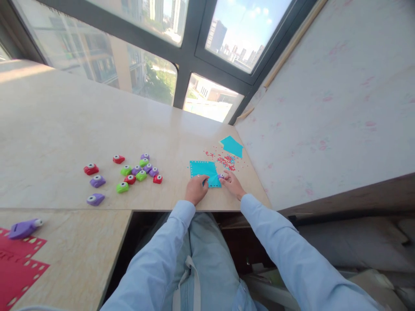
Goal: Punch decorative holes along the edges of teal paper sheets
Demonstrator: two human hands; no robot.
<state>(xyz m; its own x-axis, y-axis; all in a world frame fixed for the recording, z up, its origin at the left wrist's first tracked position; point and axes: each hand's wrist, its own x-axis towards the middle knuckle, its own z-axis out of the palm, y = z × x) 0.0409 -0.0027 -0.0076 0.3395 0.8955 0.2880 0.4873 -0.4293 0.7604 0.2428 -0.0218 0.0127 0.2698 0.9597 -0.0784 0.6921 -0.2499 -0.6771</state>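
Teal paper sheet (205,171) w/ punched border is lying flat on the beige tabletop (65,129), both hands working at its near edge.

Left hand (196,188) is pressing down on the sheet's near-left part, fingers curled together on the paper. Right hand (231,183) is sitting at the sheet's near-right corner, fingers closing around a small purple punch (221,176) that's touching the paper edge; can't tell how firm the grip is. Beyond the sheet, to its right, red & teal confetti bits (227,160) are scattered, w/ a second teal piece (232,146) just past them. Left of the sheet, near it, a cluster of small punches (141,169) (red, green, purple) is spread out. Well left of the sheet & nearer the person, a bigger purple punch (24,228) is resting at the edge of red punched paper (17,268).
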